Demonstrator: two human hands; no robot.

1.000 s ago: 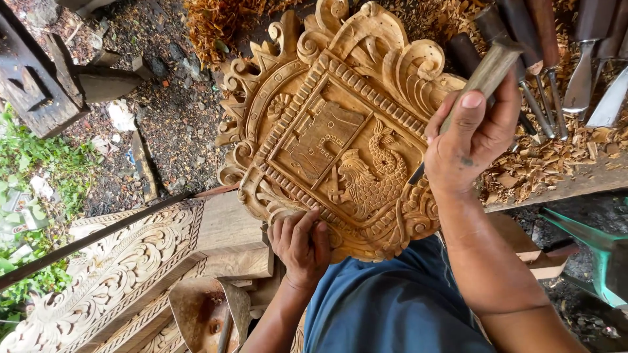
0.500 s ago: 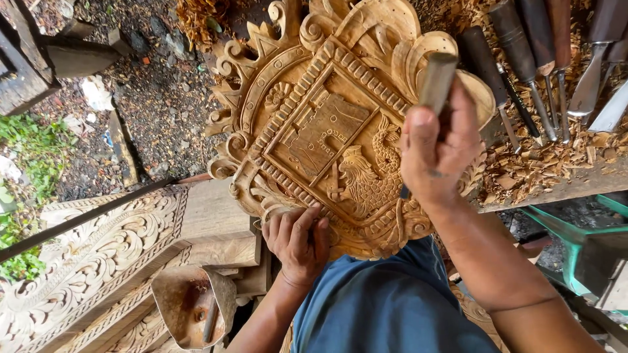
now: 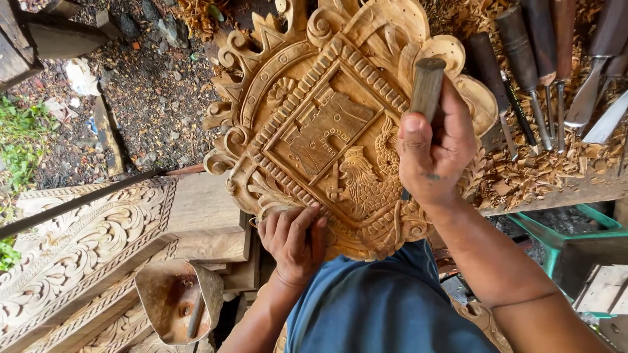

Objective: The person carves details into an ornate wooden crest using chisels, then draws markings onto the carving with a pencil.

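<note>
Carved crest panel [image 3: 327,131], pale wood w/ scroll border, castle & bird relief, right hand [image 3: 435,153] gripped chisel [image 3: 426,88] tight, left hand [image 3: 292,238] lay flat, fingers loose, on lower edge.

The panel [image 3: 327,131] is bare, matt pale wood, rough in its cut grooves. The chisel [image 3: 426,88] has a dark, worn wooden handle. Spare chisels [image 3: 543,65] show dull grey metal blades. Dry wood shavings [image 3: 536,173] look coarse.
</note>
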